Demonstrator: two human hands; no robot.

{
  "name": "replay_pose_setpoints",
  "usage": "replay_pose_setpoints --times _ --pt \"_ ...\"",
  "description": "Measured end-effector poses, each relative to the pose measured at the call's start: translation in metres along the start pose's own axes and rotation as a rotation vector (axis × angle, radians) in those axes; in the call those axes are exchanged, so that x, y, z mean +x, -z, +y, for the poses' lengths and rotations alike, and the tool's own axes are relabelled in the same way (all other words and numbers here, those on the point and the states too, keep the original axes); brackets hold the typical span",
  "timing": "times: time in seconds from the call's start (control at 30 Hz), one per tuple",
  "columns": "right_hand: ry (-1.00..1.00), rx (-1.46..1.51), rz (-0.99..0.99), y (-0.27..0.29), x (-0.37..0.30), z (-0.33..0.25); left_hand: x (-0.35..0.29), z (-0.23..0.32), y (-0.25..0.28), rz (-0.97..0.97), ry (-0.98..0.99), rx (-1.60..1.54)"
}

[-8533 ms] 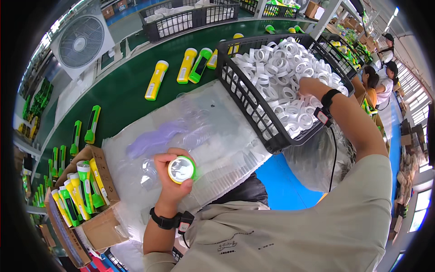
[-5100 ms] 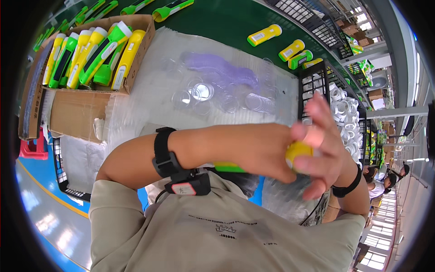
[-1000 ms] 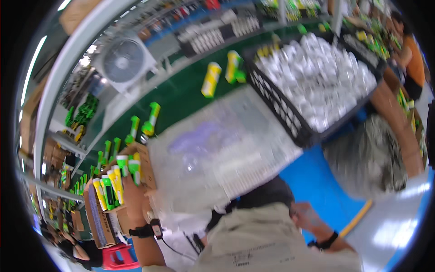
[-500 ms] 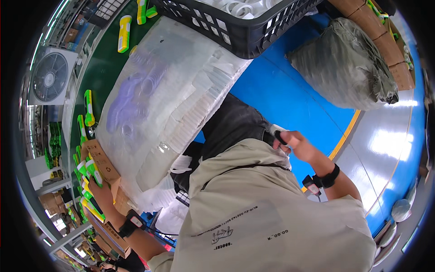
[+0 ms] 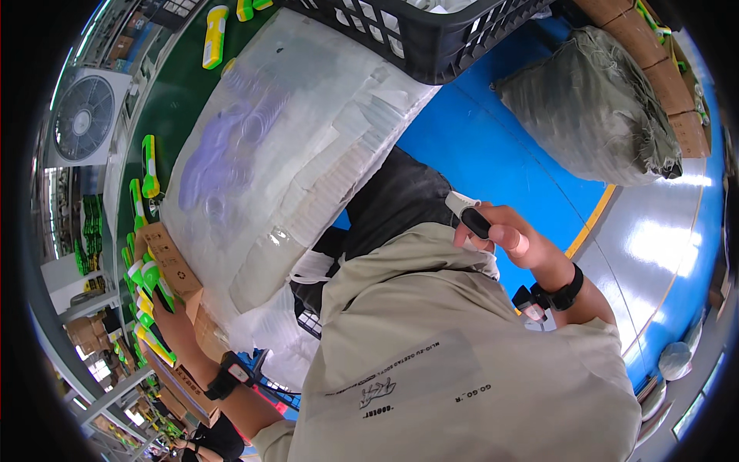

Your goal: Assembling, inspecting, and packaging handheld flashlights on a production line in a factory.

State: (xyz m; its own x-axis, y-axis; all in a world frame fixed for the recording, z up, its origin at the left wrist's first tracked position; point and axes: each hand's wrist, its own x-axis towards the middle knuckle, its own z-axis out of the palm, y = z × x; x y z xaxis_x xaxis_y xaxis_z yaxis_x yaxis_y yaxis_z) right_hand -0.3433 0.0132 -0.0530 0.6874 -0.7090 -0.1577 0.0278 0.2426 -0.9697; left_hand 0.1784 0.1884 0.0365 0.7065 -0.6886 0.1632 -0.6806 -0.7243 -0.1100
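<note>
At the left, my left hand (image 5: pixel 176 327) reaches to an open brown carton (image 5: pixel 171 258) with several green, yellow and white flashlights. It touches or nearly touches a green and white flashlight (image 5: pixel 156 279); the fingertips are partly hidden among them, so its grip cannot be made out. My right hand (image 5: pixel 504 231), beside my right hip, is closed on a small black oval piece with a white band (image 5: pixel 465 206). Its thumb and fingers press around it. Black straps with small boxes sit on both wrists.
A large clear plastic bag of stacked clear and purplish parts (image 5: pixel 308 131) fills the green table. A black crate (image 5: pixel 439 46) of white pieces stands at the far side. A grey woven sack (image 5: pixel 589 108) lies on the blue floor. Another person (image 5: pixel 219 440) is at lower left.
My right hand has lifted slightly and turned, with the white band and black piece now showing more plainly. My left hand stays by the flashlights. The whole view has shifted a little.
</note>
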Motion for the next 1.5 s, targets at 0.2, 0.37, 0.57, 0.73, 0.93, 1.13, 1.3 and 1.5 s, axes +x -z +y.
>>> replay_pose_setpoints --times 0.2,0.37,0.57,0.73,0.93,1.13,1.3,1.5 --pt "0.06 0.03 -0.032 -0.01 0.006 0.007 0.019 -0.016 -0.019 0.312 -0.098 0.085" --pt "0.142 -0.034 -0.056 -0.012 0.006 0.0 0.007 0.024 -0.003 0.23 0.084 0.098" --pt "-0.289 -0.516 -0.097 -0.002 -0.01 0.002 0.014 -0.021 -0.014 0.274 -0.1 -0.042" --pt "-0.415 -0.904 -0.145 -0.011 0.005 0.039 0.008 -0.025 -0.015 0.345 -0.217 0.072" --pt "-0.188 -0.81 -0.278 -0.019 0.022 0.038 -0.022 0.055 0.01 0.669 -0.303 -0.501" --pt "0.152 -0.896 -0.106 -0.045 -0.002 0.037 -0.121 0.26 0.015 -0.541 -0.761 -0.906" --pt "0.151 -1.32 0.157 -0.049 0.005 0.045 -0.133 0.308 -0.035 -0.791 -1.063 -0.489" --pt "-0.346 -1.157 0.242 -0.049 -0.004 0.051 -0.141 0.311 -0.046 -0.752 -1.233 -0.543"
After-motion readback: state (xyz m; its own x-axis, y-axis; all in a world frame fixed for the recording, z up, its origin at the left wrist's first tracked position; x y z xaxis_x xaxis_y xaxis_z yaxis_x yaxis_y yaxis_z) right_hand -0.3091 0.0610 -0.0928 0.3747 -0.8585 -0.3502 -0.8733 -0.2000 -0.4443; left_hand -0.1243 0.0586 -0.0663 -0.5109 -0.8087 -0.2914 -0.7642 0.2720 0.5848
